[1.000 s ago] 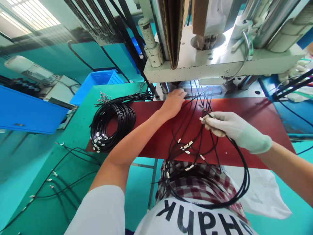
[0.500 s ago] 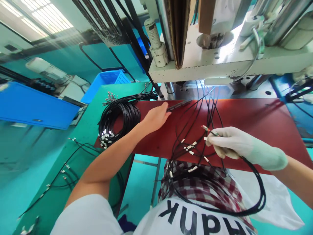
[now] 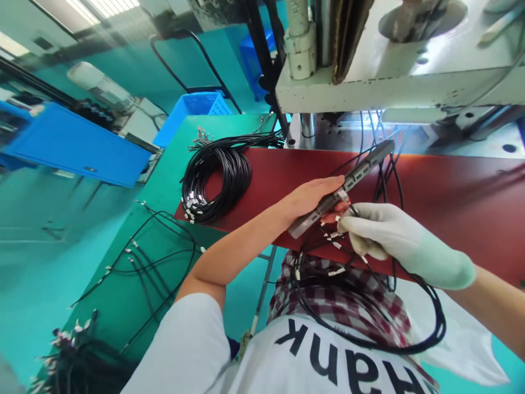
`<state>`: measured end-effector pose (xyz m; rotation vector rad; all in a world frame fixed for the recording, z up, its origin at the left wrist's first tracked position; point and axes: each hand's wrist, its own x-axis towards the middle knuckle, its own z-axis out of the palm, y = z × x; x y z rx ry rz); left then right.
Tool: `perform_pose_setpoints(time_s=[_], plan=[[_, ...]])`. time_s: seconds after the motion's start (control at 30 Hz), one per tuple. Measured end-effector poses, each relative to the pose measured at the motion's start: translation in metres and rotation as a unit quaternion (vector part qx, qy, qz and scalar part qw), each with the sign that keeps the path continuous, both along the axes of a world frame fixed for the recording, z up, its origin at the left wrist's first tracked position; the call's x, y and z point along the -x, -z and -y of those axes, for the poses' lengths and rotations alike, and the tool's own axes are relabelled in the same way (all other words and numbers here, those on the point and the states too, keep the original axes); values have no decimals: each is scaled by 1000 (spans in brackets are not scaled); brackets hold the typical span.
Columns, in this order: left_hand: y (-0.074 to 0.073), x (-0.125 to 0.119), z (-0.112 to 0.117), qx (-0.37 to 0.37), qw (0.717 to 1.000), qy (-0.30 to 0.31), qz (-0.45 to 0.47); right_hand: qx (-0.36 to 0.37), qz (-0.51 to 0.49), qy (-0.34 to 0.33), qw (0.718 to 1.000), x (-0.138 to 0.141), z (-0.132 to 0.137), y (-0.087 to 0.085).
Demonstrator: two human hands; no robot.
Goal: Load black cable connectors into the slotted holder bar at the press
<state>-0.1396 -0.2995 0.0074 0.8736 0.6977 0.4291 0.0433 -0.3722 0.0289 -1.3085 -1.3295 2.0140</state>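
My bare left hand (image 3: 314,196) grips a long grey metal bar (image 3: 375,157) with a row of slots, held slanting above the red board (image 3: 443,191). In my gloved right hand (image 3: 379,230) is the end of a black cable (image 3: 438,317). Its small pale tip (image 3: 343,194) is at the bar's slotted face; whether it sits inside a slot I cannot tell. The cable loops down from the glove across my lap. More black cables with white tags (image 3: 336,244) lie below the bar, partly hidden by my hands.
A coil of black cables (image 3: 241,175) rests on the board's left end. More cables (image 3: 156,262) are spread over the green table (image 3: 164,191). A white press machine (image 3: 369,90) stands behind the board, with thin cables leading beneath it. Blue bins (image 3: 192,106) are at the left.
My left hand has brought the metal bar up from the back of the board, rightward to my right hand. The bar's slotted face now shows. My view has shifted a little.
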Motion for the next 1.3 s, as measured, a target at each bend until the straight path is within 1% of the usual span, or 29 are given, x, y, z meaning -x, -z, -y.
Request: perform_pose_setpoints(time_s=[0.1,0.17,0.33,0.4,0.5,0.57,0.7,0.77,0.8,0.87,0.97,1.03,1.13,1.23,1.3], plan=[[7,-13,3,-29,997,-53,-37,-24,8,26,999,5,-1,2],[9,-18,3,-38,995,-75,-46,-34,30,37,998,7,-2,6],[10,-21,5,-51,994,-95,-32,-31,51,47,997,9,-4,23],[10,-22,7,-52,993,-105,-33,-24,54,40,997,9,-4,26],[11,-27,11,-77,988,-124,-43,-9,57,35,998,9,-3,27],[13,-31,13,-101,984,-137,-44,-9,59,51,997,11,-1,26],[22,-40,17,-129,975,-176,-52,-32,67,86,994,15,5,29],[25,-41,18,-129,972,-184,-61,-37,69,70,995,15,6,31],[26,-41,18,-124,973,-183,-64,-45,73,59,995,13,6,32],[26,-39,19,-107,976,-177,-72,-87,98,53,990,7,6,32],[24,-33,19,-71,982,-165,-58,-162,133,77,975,-8,7,28],[22,-30,19,-46,987,-150,-31,-164,133,58,976,-20,8,26],[21,-26,21,-16,991,-136,-4,-136,153,-22,979,-33,9,28],[19,-26,23,-17,992,-128,8,-113,192,-110,969,-34,8,30],[19,-26,24,-28,992,-121,6,-113,209,-131,963,-31,6,30]])
